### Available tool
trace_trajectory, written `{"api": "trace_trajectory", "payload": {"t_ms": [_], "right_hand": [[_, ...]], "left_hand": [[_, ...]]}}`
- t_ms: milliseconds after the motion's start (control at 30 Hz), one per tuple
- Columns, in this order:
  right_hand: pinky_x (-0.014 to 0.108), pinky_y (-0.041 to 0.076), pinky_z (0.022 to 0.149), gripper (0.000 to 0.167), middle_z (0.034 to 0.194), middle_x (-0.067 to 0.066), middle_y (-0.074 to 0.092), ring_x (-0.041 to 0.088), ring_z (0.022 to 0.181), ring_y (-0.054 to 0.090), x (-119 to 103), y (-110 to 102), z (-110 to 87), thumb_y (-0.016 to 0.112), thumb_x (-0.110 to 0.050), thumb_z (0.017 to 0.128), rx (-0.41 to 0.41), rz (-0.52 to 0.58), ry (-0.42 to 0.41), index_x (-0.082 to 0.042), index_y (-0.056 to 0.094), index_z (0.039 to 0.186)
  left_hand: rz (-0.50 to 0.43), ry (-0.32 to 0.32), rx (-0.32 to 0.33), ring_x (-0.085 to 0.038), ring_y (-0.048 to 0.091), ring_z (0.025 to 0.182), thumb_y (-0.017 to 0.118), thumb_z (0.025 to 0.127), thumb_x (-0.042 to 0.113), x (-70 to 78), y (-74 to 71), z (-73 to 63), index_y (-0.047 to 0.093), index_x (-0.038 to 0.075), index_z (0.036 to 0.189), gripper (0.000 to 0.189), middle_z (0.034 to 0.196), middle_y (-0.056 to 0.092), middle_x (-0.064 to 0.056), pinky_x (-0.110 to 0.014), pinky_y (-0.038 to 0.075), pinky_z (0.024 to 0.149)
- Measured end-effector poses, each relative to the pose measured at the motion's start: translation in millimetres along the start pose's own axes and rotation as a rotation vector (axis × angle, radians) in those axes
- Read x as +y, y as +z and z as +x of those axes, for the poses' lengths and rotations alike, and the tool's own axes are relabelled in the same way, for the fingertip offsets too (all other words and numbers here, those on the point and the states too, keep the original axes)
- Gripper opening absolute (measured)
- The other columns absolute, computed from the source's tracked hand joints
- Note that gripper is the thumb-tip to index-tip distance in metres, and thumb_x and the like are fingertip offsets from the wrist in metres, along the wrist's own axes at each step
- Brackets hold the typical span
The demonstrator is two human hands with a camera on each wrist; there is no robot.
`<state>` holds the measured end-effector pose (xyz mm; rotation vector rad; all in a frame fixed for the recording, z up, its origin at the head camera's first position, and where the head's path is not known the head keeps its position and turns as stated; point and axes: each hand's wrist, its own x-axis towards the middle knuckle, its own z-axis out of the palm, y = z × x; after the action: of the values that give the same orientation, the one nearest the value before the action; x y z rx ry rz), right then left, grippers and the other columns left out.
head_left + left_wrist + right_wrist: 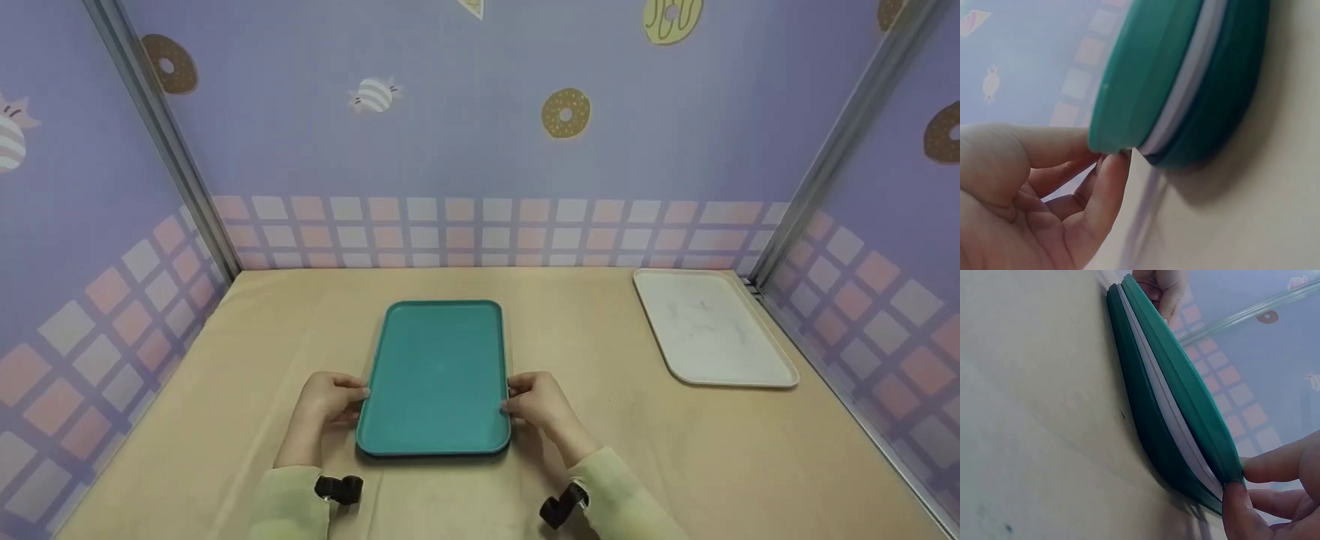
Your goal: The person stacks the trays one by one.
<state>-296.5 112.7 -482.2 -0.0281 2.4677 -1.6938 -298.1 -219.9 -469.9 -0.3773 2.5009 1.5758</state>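
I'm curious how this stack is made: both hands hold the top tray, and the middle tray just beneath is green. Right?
Not quite: the middle tray is white, as the right wrist view shows. The left hand and right hand do hold the top tray.

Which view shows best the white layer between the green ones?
Right wrist view: the white layer shows along most of one side. The left wrist view shows only a shorter stretch; in the head view, the top green tray covers it.
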Motion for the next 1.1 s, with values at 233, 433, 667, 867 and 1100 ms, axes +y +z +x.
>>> {"api": "trace_trajectory", "payload": {"t_ms": [233,433,667,867,1100], "right_hand": [[0.027,0.058,0.068,0.041,0.097,0.014,0.067,0.017,0.082,0.063,-0.8,-0.4,2.1,0.072,0.008,0.084,-0.01,-0.043,0.007,0.013,0.066,0.123],[0.029,0.059,0.07,0.039,0.107,0.019,0.071,0.018,0.087,0.065,0.7,-3.1,4.0,0.073,0.006,0.084,-0.025,-0.032,0.015,0.009,0.068,0.123],[0.034,0.062,0.075,0.039,0.115,0.022,0.071,0.021,0.089,0.072,1.3,-3.1,4.3,0.072,0.005,0.088,-0.057,-0.016,0.046,0.009,0.065,0.126],[0.036,0.062,0.078,0.037,0.116,0.02,0.07,0.021,0.094,0.069,0.1,-2.2,2.8,0.072,0.005,0.089,-0.046,-0.033,0.071,0.007,0.065,0.126],[0.035,0.062,0.076,0.037,0.115,0.02,0.07,0.021,0.093,0.068,0.8,-2.3,3.2,0.072,0.004,0.09,-0.046,-0.035,0.061,0.008,0.064,0.126]], "left_hand": [[-0.028,-0.026,-0.024,-0.016,0.072,0.082,0.065,0.099,0.003,0.3,0.5,0.4,0.064,-0.01,0.129,0.033,0.114,0.073,-0.024,-0.036,0.063,0.075],[-0.088,0.0,-0.062,-0.032,0.07,0.111,0.061,0.1,0.0,-0.9,3.4,2.4,0.054,-0.007,0.144,0.045,0.139,0.058,-0.03,-0.042,0.061,0.092],[-0.123,0.004,-0.07,-0.024,0.07,0.108,0.061,0.1,-0.001,-3.9,4.4,4.7,0.054,-0.003,0.146,0.047,0.143,0.055,-0.029,-0.038,0.061,0.091],[-0.135,0.01,-0.072,-0.018,0.071,0.101,0.061,0.1,-0.001,-5.9,5.1,4.9,0.054,-0.004,0.146,0.047,0.142,0.056,-0.028,-0.036,0.062,0.087],[-0.135,0.011,-0.075,-0.018,0.071,0.1,0.061,0.1,-0.001,-6.1,5.3,5.5,0.053,-0.005,0.146,0.047,0.141,0.056,-0.029,-0.037,0.062,0.087]]}}
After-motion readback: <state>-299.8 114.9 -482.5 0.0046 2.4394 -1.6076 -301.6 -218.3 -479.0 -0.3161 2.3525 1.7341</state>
